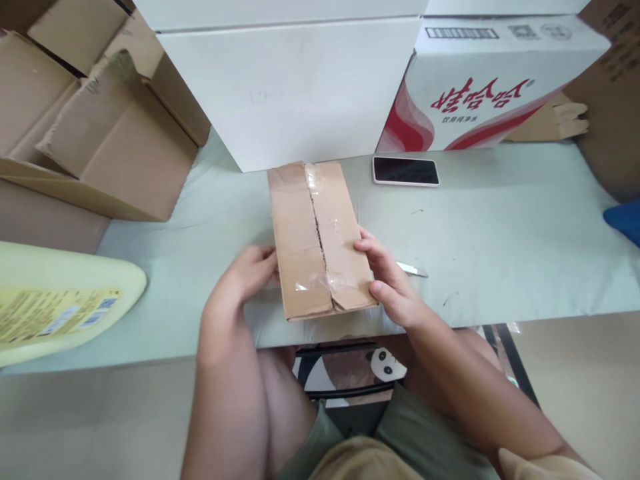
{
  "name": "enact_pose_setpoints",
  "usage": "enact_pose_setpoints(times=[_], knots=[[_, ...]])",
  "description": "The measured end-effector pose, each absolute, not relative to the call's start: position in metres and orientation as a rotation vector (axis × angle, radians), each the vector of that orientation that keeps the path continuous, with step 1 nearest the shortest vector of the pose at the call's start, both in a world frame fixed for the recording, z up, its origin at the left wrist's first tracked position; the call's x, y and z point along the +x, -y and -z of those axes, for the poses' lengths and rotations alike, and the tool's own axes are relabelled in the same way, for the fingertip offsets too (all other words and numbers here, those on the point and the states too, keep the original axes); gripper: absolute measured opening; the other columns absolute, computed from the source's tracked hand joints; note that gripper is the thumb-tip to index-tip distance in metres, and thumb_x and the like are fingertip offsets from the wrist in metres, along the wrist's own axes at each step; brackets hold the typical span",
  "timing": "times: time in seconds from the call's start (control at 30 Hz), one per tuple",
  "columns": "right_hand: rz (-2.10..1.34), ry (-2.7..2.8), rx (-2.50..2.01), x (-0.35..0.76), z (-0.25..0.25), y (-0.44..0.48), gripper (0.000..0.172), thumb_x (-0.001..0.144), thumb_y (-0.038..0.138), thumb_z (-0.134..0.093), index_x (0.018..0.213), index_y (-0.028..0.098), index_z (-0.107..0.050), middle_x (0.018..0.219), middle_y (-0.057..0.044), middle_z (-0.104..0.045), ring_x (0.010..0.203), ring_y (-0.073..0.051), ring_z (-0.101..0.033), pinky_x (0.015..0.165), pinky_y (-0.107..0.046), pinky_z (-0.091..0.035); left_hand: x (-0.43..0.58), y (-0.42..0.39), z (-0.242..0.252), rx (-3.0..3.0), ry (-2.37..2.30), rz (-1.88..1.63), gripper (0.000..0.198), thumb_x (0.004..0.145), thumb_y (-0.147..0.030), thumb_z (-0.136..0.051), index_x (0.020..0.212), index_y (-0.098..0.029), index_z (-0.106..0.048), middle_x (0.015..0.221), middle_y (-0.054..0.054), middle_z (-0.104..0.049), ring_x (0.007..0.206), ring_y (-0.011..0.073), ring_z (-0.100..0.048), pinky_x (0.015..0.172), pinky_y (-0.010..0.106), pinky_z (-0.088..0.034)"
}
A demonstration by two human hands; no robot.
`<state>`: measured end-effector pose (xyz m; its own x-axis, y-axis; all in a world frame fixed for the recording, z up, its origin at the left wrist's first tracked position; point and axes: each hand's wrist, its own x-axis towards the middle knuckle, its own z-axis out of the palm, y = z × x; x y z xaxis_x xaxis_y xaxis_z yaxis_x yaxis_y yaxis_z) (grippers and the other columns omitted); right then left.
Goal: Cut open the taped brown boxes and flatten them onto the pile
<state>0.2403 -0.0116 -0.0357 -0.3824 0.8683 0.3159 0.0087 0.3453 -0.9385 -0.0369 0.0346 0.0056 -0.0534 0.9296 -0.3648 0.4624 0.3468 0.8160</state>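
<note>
A small brown cardboard box (315, 233) lies on the pale table (500, 233), its top seam covered by clear tape that is slit down the middle. My left hand (247, 273) curls against the box's left side. My right hand (387, 277) holds the right side, with the thumb at the near corner and the fingers on the top flap. A small metal blade (413, 269) lies on the table just right of my right hand.
A dark phone (405, 171) lies behind the box. A big white box (295, 87) and a red-printed white carton (480, 80) stand at the back. Open brown cartons (100, 127) sit at left, a yellow object (55, 300) at near left, something blue (625, 221) at the right edge.
</note>
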Motion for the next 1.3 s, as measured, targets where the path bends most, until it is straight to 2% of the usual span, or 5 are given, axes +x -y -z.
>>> enact_pose_setpoints(times=[0.3,0.5,0.7,1.07,1.3], knots=[[-1.230,1.685,-0.816,0.240,0.037,0.010,0.058,0.103,0.066,-0.051,0.154,0.037,-0.048,0.181,-0.008,-0.027,0.168,-0.030,-0.030,0.131,-0.055,-0.038,-0.036,-0.031,0.009,1.617,-1.337,-1.500,0.060,0.094,-0.078,-0.053,0.138,-0.039,-0.065,0.169,-0.001,-0.050,0.157,0.0329,-0.048,0.113,0.048,-0.059],[-1.246,1.769,-0.708,0.240,0.037,0.013,0.067,0.105,0.070,-0.045,0.165,0.041,-0.037,0.182,-0.005,-0.028,0.167,-0.028,-0.034,0.130,-0.052,-0.042,-0.022,-0.009,-0.004,2.144,-1.150,-1.420,0.036,0.106,-0.050,-0.053,0.131,-0.040,-0.077,0.162,-0.002,-0.059,0.154,0.0325,-0.052,0.139,0.063,-0.022],[-0.794,1.893,-1.410,0.255,0.033,0.001,0.039,0.102,0.041,-0.056,0.133,0.022,-0.068,0.129,-0.014,-0.076,0.122,-0.031,-0.072,0.108,-0.051,-0.057,-0.041,-0.004,-0.011,2.125,-1.208,-1.276,0.031,0.104,-0.045,-0.056,0.115,-0.037,-0.084,0.153,-0.001,-0.064,0.150,0.0330,-0.054,0.139,0.065,-0.021],[-0.528,1.912,-1.812,0.266,0.040,-0.017,0.029,0.099,0.035,-0.054,0.117,0.020,-0.071,0.107,-0.014,-0.075,0.090,-0.029,-0.067,0.083,-0.045,-0.054,-0.019,0.002,-0.006,1.990,-1.361,-1.300,0.031,0.102,-0.040,-0.057,0.117,-0.041,-0.084,0.150,-0.001,-0.062,0.144,0.0317,-0.056,0.141,0.059,-0.021],[-0.570,1.283,-0.976,0.255,-0.027,-0.001,0.028,0.103,0.059,-0.059,0.119,0.037,-0.055,0.079,0.002,-0.054,0.063,-0.017,-0.049,0.062,-0.033,-0.044,0.001,0.002,-0.003,2.020,-1.357,-1.364,0.032,0.103,-0.047,-0.056,0.119,-0.035,-0.081,0.143,0.006,-0.062,0.140,0.0323,-0.058,0.140,0.061,-0.017]])
